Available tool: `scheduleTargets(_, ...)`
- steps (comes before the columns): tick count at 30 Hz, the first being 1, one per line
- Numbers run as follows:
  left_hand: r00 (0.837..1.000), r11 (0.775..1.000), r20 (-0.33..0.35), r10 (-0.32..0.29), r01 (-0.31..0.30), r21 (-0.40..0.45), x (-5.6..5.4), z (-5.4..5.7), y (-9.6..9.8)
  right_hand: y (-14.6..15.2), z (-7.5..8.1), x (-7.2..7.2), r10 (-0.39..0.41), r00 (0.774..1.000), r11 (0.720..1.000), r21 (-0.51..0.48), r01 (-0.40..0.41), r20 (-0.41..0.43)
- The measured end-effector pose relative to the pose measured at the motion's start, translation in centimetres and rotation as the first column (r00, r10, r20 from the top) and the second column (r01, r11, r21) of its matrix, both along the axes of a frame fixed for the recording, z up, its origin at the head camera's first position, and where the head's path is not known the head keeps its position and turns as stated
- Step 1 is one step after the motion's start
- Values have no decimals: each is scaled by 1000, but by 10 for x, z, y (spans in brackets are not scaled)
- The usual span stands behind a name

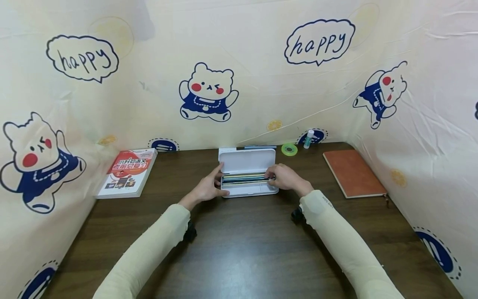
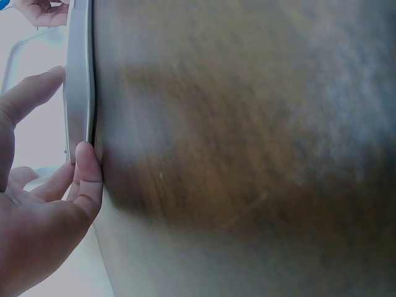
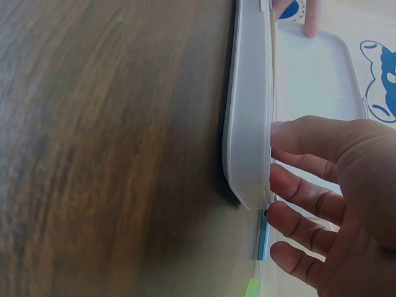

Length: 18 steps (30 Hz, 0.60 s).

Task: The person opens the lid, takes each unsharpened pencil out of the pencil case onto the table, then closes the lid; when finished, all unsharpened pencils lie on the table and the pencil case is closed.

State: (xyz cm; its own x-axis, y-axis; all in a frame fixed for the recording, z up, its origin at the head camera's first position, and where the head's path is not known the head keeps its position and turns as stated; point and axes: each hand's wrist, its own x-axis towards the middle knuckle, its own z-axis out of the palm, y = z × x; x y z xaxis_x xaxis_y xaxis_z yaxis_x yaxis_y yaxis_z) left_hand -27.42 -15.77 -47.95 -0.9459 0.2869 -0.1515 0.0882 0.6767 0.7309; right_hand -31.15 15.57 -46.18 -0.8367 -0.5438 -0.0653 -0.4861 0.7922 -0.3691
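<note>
A white pencil case point(image 1: 246, 190) lies with its lid point(image 1: 248, 161) raised at the back. Several dark and coloured pencils point(image 1: 242, 178) lie lengthwise inside it. My left hand point(image 1: 206, 187) holds the case's left end, thumb at the front corner and a finger up by the lid. The left wrist view shows fingertips point(image 2: 90, 158) against the case's end. At the right end, my right hand point(image 1: 285, 176) has its curled fingers around the pencils' ends. In the right wrist view the case wall point(image 3: 250, 105) partly hides those fingertips, and the other fingers are spread beside the case.
A red-and-white book point(image 1: 128, 172) lies at the left and a brown notebook point(image 1: 354, 173) at the right. Behind the case are a blue strip-like item point(image 1: 260, 147), a green tape roll point(image 1: 289, 149) and a glue stick point(image 1: 308, 139). Printed cloth walls point(image 1: 257, 83) border the table.
</note>
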Motion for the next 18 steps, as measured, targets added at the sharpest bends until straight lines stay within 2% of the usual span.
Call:
scheduleTargets(9,1000,1000,8,3,-3,13,0,1,0,0,-4,-3,25,999,1000,-18,-26,-32)
scheduleTargets(18,1000,1000,-2,-6,6,11,-2,-2,-1,-1,-3,-4,23,999,999,-25,-24,-24)
